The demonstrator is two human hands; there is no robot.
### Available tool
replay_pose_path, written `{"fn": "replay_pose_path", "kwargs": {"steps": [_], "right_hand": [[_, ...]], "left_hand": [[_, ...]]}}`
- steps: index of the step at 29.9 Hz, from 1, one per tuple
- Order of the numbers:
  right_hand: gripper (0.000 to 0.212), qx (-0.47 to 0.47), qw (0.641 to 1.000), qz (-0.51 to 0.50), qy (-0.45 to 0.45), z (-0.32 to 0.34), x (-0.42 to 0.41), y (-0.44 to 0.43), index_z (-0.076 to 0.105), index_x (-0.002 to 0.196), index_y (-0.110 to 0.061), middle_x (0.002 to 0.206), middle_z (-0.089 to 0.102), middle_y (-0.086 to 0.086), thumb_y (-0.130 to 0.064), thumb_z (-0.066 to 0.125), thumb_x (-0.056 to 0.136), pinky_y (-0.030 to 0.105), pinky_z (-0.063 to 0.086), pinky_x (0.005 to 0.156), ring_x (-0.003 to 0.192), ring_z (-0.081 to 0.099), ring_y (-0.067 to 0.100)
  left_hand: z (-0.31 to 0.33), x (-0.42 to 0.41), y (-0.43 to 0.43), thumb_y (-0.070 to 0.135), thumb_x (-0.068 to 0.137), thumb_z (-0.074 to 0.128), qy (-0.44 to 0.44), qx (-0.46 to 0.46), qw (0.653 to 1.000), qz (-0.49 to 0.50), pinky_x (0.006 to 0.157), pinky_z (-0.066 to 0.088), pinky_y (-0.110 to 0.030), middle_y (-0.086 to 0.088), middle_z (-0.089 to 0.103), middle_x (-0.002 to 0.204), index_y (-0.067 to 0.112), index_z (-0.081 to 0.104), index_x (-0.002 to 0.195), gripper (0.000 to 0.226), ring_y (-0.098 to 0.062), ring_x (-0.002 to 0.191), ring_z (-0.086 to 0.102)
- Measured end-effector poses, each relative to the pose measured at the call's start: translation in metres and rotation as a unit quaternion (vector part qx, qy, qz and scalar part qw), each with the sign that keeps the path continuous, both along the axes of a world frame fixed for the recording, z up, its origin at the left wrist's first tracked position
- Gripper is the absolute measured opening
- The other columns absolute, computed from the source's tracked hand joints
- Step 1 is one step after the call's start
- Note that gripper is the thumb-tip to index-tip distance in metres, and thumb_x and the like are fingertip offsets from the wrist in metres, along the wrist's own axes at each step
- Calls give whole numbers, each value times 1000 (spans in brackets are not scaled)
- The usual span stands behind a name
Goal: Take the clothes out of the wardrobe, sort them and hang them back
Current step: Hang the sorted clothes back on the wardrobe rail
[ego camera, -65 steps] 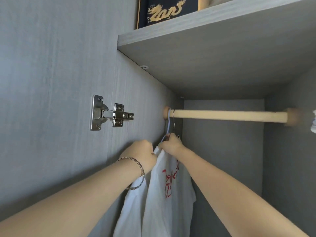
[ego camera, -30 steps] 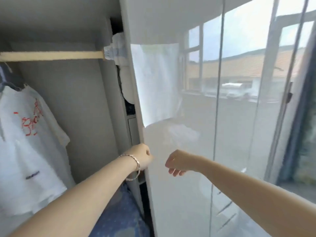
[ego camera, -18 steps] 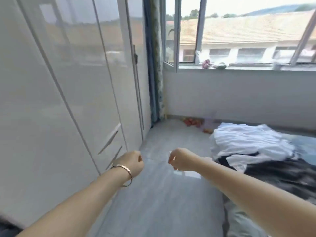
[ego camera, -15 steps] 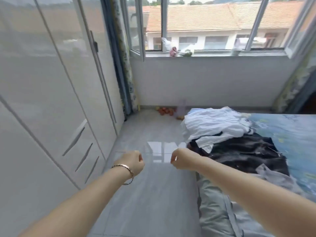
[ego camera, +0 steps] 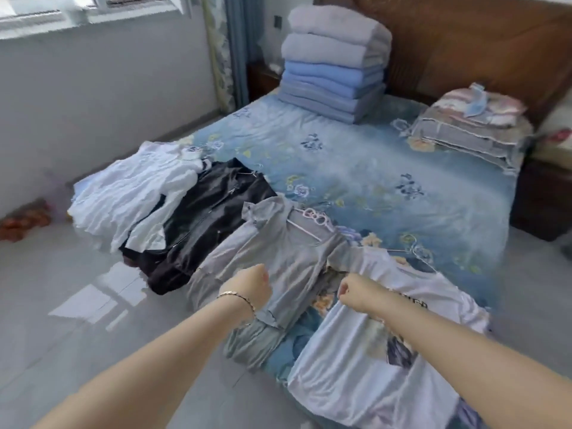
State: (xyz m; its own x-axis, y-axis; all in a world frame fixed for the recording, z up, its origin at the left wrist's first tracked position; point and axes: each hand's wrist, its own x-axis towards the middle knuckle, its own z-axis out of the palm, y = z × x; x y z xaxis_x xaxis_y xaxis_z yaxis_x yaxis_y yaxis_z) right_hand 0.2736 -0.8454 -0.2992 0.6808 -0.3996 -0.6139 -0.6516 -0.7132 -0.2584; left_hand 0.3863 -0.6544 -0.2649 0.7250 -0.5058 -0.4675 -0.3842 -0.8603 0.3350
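Several garments lie in a row along the near edge of the bed [ego camera: 387, 168]. From left to right: a white shirt [ego camera: 130, 193], a black zip jacket [ego camera: 204, 218], a grey top [ego camera: 278, 258] on a pink hanger [ego camera: 312, 221], and a white printed T-shirt [ego camera: 380, 345] on a pale hanger. My left hand [ego camera: 252, 286], with a bracelet on the wrist, hovers as a loose fist over the grey top. My right hand [ego camera: 356, 291] is also curled, above the white T-shirt's left edge. Neither hand holds anything. The wardrobe is out of view.
A stack of folded grey and blue blankets [ego camera: 334, 63] stands at the head of the bed beside folded bedding [ego camera: 470, 125]. A wooden headboard [ego camera: 464, 44] is behind. Grey tile floor [ego camera: 77, 305] lies left of the bed, with a window wall beyond.
I have turned from the wardrobe, where both hands were at a hung white T-shirt, past the window to the bed. Both hands stay curled and hold nothing.
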Motion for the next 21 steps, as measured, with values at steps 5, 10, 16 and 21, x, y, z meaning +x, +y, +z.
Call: {"fn": "replay_pose_path", "kwargs": {"steps": [5,10,16,21], "right_hand": [[29,-20,988,-153,-21,-37,-68,-74,41,64,-17,70,52,5,-21,41,92,29,33,59,71,52,22],[37,-27,975,-219,-17,-89,-105,-157,29,58,-19,60,40,0,-19,39,93,29,31,61,65,42,20],[39,-40,967,-253,-10,-164,-113,-277,27,52,-17,55,31,1,-7,39,89,29,21,49,54,28,16],[36,-57,962,-267,-4,-249,-108,-377,37,55,-13,80,53,14,-9,42,91,29,32,57,75,45,27]], "left_hand": [[-24,-20,-94,16,94,38,34,-20,997,-64,90,46,-30,-8,59,121,12,57,115,29,-26,111,56],[-67,-37,-196,13,91,40,48,-8,993,-111,85,46,-32,-10,63,114,10,61,105,26,-27,105,57],[-138,-48,-309,15,91,41,55,11,992,-112,80,41,-25,-5,62,114,17,59,106,24,-25,103,56],[-213,-44,-398,14,91,41,60,26,991,-116,77,43,-27,0,60,106,21,58,108,25,-21,88,52]]}}
